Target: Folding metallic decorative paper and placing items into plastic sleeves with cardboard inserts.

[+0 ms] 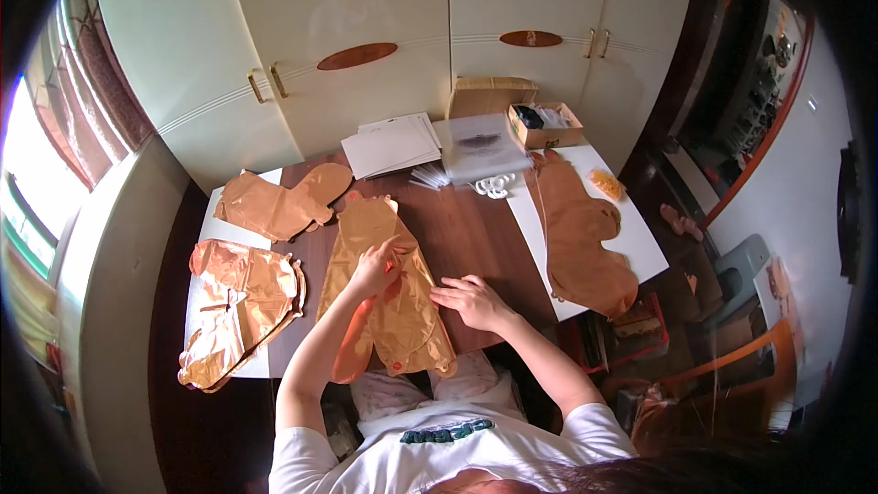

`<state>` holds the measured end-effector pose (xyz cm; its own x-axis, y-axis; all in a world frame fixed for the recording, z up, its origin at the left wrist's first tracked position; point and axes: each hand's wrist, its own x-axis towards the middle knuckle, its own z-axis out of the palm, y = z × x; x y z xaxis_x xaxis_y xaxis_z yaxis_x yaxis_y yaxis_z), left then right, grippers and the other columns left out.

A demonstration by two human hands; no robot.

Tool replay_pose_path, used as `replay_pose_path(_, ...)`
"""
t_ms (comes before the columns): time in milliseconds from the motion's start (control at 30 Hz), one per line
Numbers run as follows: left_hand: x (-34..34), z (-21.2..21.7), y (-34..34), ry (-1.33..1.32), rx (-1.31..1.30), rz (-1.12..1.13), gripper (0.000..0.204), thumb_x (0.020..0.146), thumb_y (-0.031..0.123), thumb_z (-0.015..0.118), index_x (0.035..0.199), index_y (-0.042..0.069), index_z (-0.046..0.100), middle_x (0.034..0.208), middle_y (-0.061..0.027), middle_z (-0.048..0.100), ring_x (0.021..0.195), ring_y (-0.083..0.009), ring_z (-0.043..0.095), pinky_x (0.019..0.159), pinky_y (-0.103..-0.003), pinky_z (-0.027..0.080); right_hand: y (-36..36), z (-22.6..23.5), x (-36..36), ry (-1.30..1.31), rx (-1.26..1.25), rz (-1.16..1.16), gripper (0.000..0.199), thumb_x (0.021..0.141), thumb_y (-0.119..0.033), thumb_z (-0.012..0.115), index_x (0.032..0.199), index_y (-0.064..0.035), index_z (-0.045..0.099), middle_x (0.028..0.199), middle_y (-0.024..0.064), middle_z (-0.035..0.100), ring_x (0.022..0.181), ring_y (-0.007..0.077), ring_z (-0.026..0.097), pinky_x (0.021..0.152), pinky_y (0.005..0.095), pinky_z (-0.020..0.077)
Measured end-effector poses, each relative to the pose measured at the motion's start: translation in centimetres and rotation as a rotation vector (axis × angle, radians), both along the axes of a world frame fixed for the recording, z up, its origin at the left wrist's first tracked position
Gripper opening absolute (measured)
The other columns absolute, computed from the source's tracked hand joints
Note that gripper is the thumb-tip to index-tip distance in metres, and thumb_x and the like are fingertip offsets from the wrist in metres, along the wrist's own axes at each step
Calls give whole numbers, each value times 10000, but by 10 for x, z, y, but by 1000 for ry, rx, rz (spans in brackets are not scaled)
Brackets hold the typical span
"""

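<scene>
A flat gold foil balloon (389, 293) lies on the dark wooden table (466, 229) right in front of me, its lower end hanging over the near edge. My left hand (375, 267) rests on its middle with fingers pinching the foil. My right hand (471, 300) lies flat beside the balloon's right edge, fingers spread and touching the foil. More flat foil balloons lie around: one at the far left (279, 203), a crumpled pile at the near left (240, 306), and a brown one on the right (581, 238).
White sheets (391, 144) and a clear plastic packet (480, 146) lie at the table's far side, with white plastic clips (494, 186) and an open cardboard box (544, 123). Cream cupboard doors (366, 37) stand behind. A basket and chair stand at the right of the table.
</scene>
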<state>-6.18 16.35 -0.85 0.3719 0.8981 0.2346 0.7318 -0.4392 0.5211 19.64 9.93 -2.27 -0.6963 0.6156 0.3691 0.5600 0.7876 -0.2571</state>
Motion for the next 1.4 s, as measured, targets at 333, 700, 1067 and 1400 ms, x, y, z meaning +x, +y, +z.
replay_pose_path(333,0,7,-1,-45,-194,34,669,734,152,664,1330,88,366,1084,-220,563,1002,-373,545,862,-408,444,-1,-5,2,40,-33,-9,414,813,-21,435,1179,-123,598,1284,11,537,1219,195,466,985,367,330)
replay_pose_path(700,0,11,-3,-20,-194,39,678,728,150,661,1334,82,364,1127,-227,548,1048,-388,524,886,-421,437,-5,-1,0,68,6,-16,451,796,-7,433,1203,-134,578,1298,8,525,1216,197,466,988,368,331)
replay_pose_path(1067,-5,-9,4,-65,-40,0,699,708,190,661,1336,127,362,1008,-180,584,974,-364,531,862,-450,408,-6,-4,1,57,20,-1,395,799,-22,452,1133,-134,631,1207,7,594,1193,194,490,962,368,348)
replay_pose_path(1400,4,-9,36,-68,17,168,593,725,154,650,1272,76,435,945,-182,610,910,-352,589,811,-402,467,-6,-3,2,36,68,-17,327,816,-71,478,1086,-124,655,1180,10,611,1149,179,528,928,356,374)
